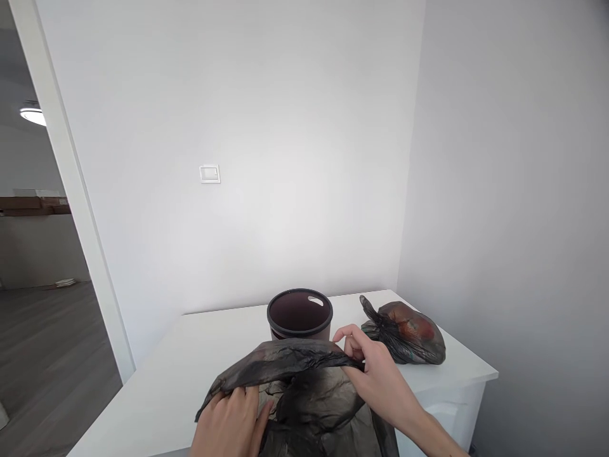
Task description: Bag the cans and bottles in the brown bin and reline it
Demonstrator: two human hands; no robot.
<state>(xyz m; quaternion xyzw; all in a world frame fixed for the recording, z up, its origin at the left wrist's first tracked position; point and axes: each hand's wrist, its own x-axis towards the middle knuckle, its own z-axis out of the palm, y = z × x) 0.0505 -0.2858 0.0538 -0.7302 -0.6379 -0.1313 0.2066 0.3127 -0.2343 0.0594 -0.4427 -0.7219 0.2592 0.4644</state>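
Note:
A thin, see-through black garbage bag (328, 397) hangs spread between my two hands at the table's near side. My left hand (228, 422) is tucked in under the bag's upper edge, its fingers partly hidden by the film. With thumb and bent fingers, my right hand (368, 365) pinches the bag's edge at the other side. Just behind the bag stands an open dark trash can (301, 312) with a black rim and an oval handle hole; the bag covers its lower part.
A knotted black bag (413, 333) with reddish contents lies at the right of the white table (157, 374). The wall behind carries a light switch (210, 174). At the left a doorway frame (78, 171) opens onto another room with cardboard boxes (33, 204).

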